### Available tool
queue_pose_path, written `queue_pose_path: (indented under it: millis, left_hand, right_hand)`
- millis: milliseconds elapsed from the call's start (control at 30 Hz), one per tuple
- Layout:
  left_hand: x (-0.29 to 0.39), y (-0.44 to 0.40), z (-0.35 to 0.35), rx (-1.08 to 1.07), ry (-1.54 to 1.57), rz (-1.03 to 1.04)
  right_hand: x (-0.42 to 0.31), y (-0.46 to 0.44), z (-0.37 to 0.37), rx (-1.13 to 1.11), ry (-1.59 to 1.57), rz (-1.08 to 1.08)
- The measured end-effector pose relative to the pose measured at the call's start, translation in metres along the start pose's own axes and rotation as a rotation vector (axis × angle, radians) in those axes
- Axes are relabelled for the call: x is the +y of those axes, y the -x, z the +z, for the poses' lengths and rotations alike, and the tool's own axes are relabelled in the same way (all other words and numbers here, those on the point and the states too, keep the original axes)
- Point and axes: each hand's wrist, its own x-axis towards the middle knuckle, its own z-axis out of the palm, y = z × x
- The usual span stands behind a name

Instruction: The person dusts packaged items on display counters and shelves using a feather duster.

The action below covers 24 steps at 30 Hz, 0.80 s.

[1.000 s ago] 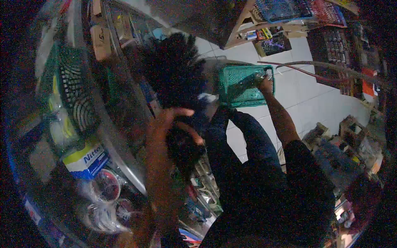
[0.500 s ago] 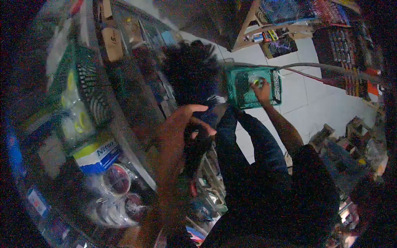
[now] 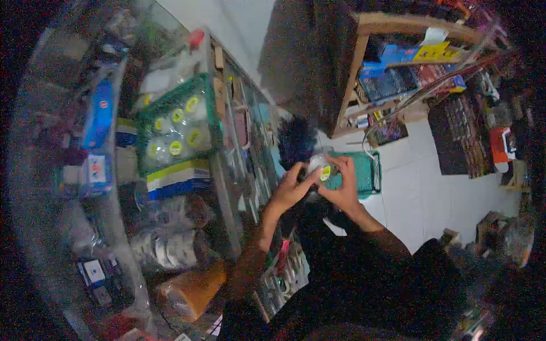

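In front of me, I hold a small clear round pack with a yellow-green label between both hands. My left hand grips its left side, thumb along the lower edge. The fingers of my right hand close on its right side. Just behind my hands a green plastic basket rests low on the tiled floor, partly covered by them. Similar clear packs with yellow-green labels lie in another green basket on the counter to the left.
A glass display case runs along my left side, with a yellow, white and blue box on top. A dark feathery bundle stands beyond my hands. Wooden shelves with goods stand at the upper right. Boxes clutter the right floor.
My right hand has come up out of the floor basket with the clear pack. My left hand has moved right and joined it on the pack. The view has shifted.
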Motion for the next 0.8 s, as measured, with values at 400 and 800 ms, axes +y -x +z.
queue_pose_path:
  millis: [400, 800]
  left_hand:
    - [-0.031, 0.005, -0.004, 0.038, 0.497, -0.229]
    - [-0.011, -0.008, -0.043, 0.066, 1.425, -0.223]
  right_hand:
    - [-0.065, 0.006, -0.012, 0.088, 0.112, -0.176]
    - [-0.01, 0.071, 0.046, -0.893, -0.906, 0.821]
